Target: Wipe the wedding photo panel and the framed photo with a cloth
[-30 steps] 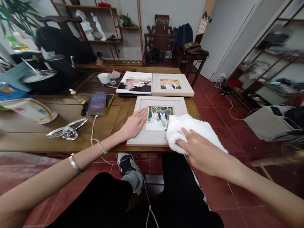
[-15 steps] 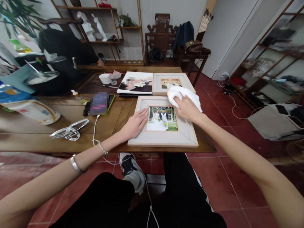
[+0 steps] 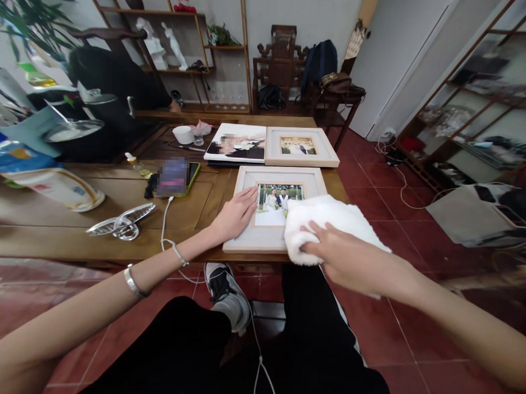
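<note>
1. The right grip (image 3: 345,257) was closed around a bunched white cloth (image 3: 346,214), fingers pressed into its folds; the left grip (image 3: 234,216) lay spread and flat, clasping nothing, on the near frame's left border.
2. That near frame (image 3: 261,242) rested on the tabletop (image 3: 189,209), under the left grip and partly under the cloth, just left of the right grip.
3. The cloth looked light, soft and yielding; a handful from its middle seemed the surest hold.
4. The frame was probably stiff and fairly light, its face perhaps fragile or slippery if glazed; its outer edges seemed the best places to grasp.
5. Beyond both grips lay a second frame (image 3: 333,161), holding a small photo (image 3: 298,145).
6. Ahead and left of the left grip stood a white cup (image 3: 183,135), its inside not readable.
7. Further left of that grip, a small dropper bottle (image 3: 138,167) held yellowish liquid, and a blue-and-white pouch (image 3: 52,181) hid its contents.
</note>
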{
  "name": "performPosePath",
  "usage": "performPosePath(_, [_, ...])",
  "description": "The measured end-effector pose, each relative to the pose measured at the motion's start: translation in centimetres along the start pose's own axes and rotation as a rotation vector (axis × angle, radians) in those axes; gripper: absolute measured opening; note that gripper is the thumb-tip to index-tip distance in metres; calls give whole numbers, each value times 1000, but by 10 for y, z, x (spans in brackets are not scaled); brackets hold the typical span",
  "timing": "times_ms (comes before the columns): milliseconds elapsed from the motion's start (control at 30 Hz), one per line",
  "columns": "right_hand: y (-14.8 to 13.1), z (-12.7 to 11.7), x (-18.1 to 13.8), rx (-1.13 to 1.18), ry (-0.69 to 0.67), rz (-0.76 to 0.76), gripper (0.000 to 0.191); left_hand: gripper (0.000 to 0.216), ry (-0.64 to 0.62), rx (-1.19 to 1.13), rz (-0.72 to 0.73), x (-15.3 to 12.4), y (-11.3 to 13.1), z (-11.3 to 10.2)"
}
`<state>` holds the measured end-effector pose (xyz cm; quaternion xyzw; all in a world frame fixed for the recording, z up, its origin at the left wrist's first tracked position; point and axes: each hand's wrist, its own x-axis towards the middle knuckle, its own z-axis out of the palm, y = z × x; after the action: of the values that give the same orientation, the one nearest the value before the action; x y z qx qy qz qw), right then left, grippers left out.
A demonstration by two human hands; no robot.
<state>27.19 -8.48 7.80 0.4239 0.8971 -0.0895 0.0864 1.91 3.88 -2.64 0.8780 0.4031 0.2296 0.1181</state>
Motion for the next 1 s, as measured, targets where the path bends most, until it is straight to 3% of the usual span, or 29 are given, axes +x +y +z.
performPosePath(167, [-10, 16, 3, 52, 72, 13, 60, 53, -18, 15, 5, 0, -2, 0])
performPosePath(300, [23, 29, 39, 14, 243, 116, 62, 53, -35, 10, 20, 0, -5, 0])
performPosePath(433, [67, 22, 82, 4, 408, 238, 58, 53, -47, 19, 15, 0, -7, 0])
performPosePath(533, [90, 14, 112, -57, 410, 235, 57, 54, -52, 17, 12, -1, -6, -1])
performPosePath(633, [94, 11, 127, -113, 336, 193, 55, 53, -26, 7, 15, 0, -4, -1])
performPosePath(767, [74, 14, 109, -106, 225, 121, 56, 51, 6, -5, 14, 0, -3, 0])
performPosePath(1000, [13, 1, 24, 50, -48, -16, 65, 52, 7, 0, 15, 0, -4, 2])
